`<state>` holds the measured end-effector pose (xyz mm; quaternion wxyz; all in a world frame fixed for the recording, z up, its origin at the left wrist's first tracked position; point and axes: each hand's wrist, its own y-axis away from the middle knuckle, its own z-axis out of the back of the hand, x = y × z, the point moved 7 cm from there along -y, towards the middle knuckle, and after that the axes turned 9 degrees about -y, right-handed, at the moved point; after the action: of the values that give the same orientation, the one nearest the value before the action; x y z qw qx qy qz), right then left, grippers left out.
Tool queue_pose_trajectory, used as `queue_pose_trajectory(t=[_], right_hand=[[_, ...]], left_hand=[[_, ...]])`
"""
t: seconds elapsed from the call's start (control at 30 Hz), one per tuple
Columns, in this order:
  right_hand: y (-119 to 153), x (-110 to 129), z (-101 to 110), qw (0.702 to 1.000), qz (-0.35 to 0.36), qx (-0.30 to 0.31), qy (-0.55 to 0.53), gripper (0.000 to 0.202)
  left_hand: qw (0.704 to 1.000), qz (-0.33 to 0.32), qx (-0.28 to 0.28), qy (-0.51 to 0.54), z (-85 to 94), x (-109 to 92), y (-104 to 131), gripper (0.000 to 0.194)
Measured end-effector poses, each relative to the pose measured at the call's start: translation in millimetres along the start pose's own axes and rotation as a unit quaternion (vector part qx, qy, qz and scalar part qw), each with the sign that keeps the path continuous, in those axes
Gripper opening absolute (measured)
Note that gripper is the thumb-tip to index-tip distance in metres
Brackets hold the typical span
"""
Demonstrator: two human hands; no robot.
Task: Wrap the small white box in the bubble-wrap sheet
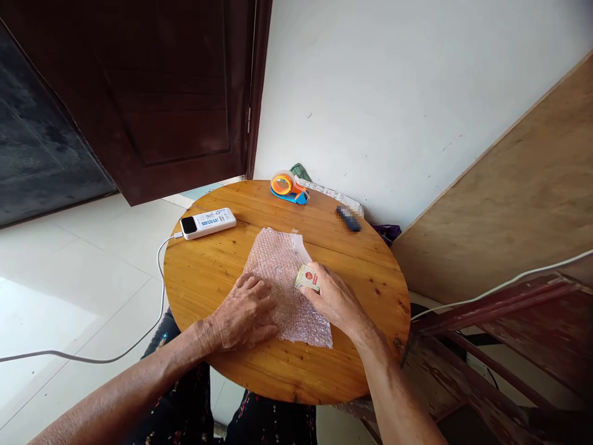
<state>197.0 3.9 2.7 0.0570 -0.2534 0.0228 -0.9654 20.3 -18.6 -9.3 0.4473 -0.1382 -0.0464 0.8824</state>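
Observation:
A sheet of clear bubble wrap (275, 256) lies across the middle of the round wooden table (208, 272). My left hand (245, 309) rests flat on its left lower edge, fingers stretched out and holding nothing. Over the wrap's right side, my right hand (336, 296) is closed on a small stack of whitish cards (307, 277) with a red round mark on the top one. Thumb and fingers grip the stack from its right side. Whether the stack touches the wrap, I cannot tell.
An orange and blue tape dispenser (288, 186) stands at the table's far edge. A white power bank (208, 222) with a cable (160, 266) lies at the left. A blurred dark object (348, 219) is at the far right. A red-brown wooden frame (509, 303) stands right of the table.

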Motion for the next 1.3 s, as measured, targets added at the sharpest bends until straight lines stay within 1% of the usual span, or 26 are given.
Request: queue_pose_trajectory(t=[0.1,0.17,0.27,0.33,0.4,0.47,0.53,0.57,0.63,0.7,0.73,0.8,0.83,0.93,1.03,1.17,1.27,1.3], right_hand=[[3.0,3.0,6.2,0.998,0.016,-0.004,0.056,0.018],[4.7,7.5,10.9,0.995,0.037,-0.02,0.089,0.022],[6.4,11.7,14.5,0.992,0.055,-0.029,0.114,0.024],[7.8,10.8,17.8,0.992,0.047,-0.024,0.112,0.022],[10.9,11.0,25.8,0.995,0.03,-0.026,0.093,0.02],[15.2,17.3,36.7,0.998,0.016,-0.03,0.049,0.021],[18.0,32.2,44.3,0.999,0.02,-0.02,-0.029,0.025],[17.9,42.4,44.6,0.996,0.032,-0.003,-0.079,0.03],[13.9,62.0,37.7,0.982,0.058,0.045,-0.175,0.038],[5.5,70.9,23.4,0.97,0.066,0.08,-0.221,0.037],[0.3,69.1,15.3,0.971,0.06,0.081,-0.217,0.032],[-9.4,54.1,2.2,0.984,0.029,0.044,-0.173,0.025],[-12.2,45.4,-4.2,0.986,0.018,0.032,-0.162,0.025],[-12.6,27.2,-19.7,0.983,0.026,0.033,-0.177,0.028],[-8.5,23.2,-20.5,0.981,0.043,0.026,-0.186,0.032],[-11.0,31.0,-13.1,0.99,0.066,0.004,-0.128,0.036],[-15.2,36.9,-16.9,0.994,0.081,0.032,-0.072,0.029],[-15.8,37.4,-18.4,0.994,0.082,0.041,-0.064,0.029]], left_hand=[[1.0,0.0,0.01,0.004,0.8,-0.2,-1.8,0.031],[1.0,0.001,0.014,0.005,2.4,-0.5,-3.4,0.032],[1.0,0.003,-0.004,-0.005,4.8,-1.5,-7.7,0.028],[1.0,0.005,-0.009,-0.012,2.8,-2.6,-11.5,0.027],[1.0,0.006,0.006,-0.011,-2.4,-4.2,-14.7,0.025],[1.0,0.007,0.019,-0.01,-6.8,-5.6,-16.0,0.025],[1.0,0.005,0.015,-0.011,-8.3,-6.6,-15.4,0.027],[1.0,0.008,0.008,-0.011,-8.3,-6.2,-14.8,0.029],[1.0,0.017,-0.008,-0.009,-7.8,-4.6,-13.5,0.035],[1.0,0.024,-0.018,-0.006,-7.4,-3.1,-12.6,0.043],[1.0,0.024,-0.015,-0.004,-7.5,-2.7,-12.1,0.044],[1.0,0.014,-0.004,0.004,-7.4,-3.2,-10.0,0.037],[1.0,0.008,-0.006,0.01,-6.1,-3.3,-7.9,0.031],[0.999,0.014,-0.043,0.026,1.2,0.7,2.4,0.02],[0.996,0.04,-0.066,0.035,3.5,8.4,13.5,0.017],[0.997,0.038,-0.058,0.038,1.2,11.0,17.4,0.021],[0.998,0.04,-0.043,0.032,1.1,11.3,15.6,0.025],[0.998,0.04,-0.039,0.03,1.7,11.2,15.4,0.026]])
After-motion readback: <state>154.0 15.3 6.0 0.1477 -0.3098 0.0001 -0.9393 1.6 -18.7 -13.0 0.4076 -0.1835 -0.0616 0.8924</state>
